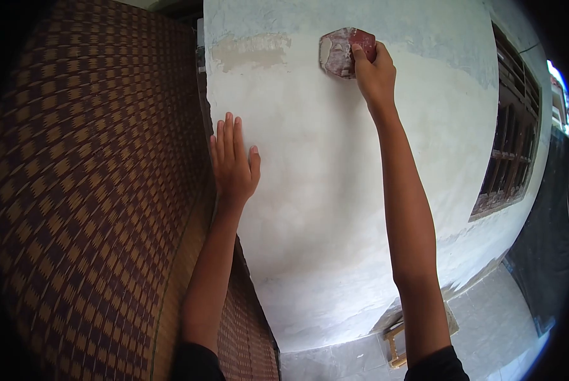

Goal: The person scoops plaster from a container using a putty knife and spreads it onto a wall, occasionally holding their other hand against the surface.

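Note:
High on the white wall (303, 190), my right hand (376, 76) grips a reddish putty spreader (338, 54), thumb across its face. Pale putty smears the spreader's flat blade, and a thicker cream dab sits along its left edge. The tool lies close to the wall surface. My left hand (235, 159) is laid flat near the wall's left edge, fingers pointing up and thumb out to the side, holding nothing. Up and left of the spreader, a beige putty patch (251, 51) stands out from the whiter surface.
A brown and tan woven mat (94, 159) hangs along the left side. On the right is a wooden-framed window (507, 133) with bars. Below, a small wooden stool (395, 346), partly hidden by my right arm, stands on grey floor tiles (494, 311). Dark sheeting (548, 222) hangs at far right.

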Tool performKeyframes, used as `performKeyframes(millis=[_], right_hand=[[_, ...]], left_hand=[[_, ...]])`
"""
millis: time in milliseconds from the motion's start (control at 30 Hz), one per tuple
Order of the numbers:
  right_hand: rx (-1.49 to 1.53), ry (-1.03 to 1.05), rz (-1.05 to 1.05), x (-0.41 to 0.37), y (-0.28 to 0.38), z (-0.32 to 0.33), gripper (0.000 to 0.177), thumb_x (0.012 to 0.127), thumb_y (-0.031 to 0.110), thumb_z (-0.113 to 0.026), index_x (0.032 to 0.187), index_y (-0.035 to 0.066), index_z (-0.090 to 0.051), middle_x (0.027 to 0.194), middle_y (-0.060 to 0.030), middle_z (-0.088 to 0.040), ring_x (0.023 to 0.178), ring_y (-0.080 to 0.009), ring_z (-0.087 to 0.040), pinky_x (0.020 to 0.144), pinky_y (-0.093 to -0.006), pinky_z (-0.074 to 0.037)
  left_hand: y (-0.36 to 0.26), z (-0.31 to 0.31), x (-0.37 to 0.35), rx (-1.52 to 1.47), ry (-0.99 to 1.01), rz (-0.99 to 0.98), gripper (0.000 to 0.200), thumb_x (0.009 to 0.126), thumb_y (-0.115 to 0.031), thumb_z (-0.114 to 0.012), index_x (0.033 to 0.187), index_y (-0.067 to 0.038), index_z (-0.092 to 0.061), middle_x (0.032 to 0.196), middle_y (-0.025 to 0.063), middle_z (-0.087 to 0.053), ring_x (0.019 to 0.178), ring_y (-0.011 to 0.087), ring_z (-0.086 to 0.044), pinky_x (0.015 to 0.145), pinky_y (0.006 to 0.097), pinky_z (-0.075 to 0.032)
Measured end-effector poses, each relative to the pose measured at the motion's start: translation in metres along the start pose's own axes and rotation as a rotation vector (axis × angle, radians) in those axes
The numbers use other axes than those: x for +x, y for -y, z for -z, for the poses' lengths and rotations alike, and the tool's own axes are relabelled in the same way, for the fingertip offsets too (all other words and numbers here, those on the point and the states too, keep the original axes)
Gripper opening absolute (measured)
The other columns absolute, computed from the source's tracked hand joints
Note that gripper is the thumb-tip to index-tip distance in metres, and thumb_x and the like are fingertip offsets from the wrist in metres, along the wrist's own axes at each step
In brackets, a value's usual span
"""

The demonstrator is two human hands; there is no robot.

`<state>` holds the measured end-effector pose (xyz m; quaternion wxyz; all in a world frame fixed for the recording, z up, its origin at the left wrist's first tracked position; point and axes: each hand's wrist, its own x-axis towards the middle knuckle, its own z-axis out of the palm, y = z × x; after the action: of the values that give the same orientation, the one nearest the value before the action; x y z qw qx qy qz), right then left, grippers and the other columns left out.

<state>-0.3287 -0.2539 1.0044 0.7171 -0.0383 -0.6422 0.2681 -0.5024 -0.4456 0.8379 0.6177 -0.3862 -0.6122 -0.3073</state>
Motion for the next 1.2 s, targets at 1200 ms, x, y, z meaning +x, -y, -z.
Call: performKeyframes(millis=[1200], right_hand=[[-0.257,-0.331,-1.004,-0.374,-0.283,0.665,0.027,0.098,0.016,-0.06,0.118,-0.002,-0.057,0.103,-0.0077,-0.066,0.093,-0.013,-0.062,0.083,-0.0284,-0.049]], left_hand=[[-0.609,-0.145,-0.353,-1.418,1.156,0.632,0.024,0.099,-0.012,-0.052,0.119,-0.002,-0.061,0.109,0.0137,-0.07,0.104,0.0234,-0.067,0.089,0.036,-0.052]])
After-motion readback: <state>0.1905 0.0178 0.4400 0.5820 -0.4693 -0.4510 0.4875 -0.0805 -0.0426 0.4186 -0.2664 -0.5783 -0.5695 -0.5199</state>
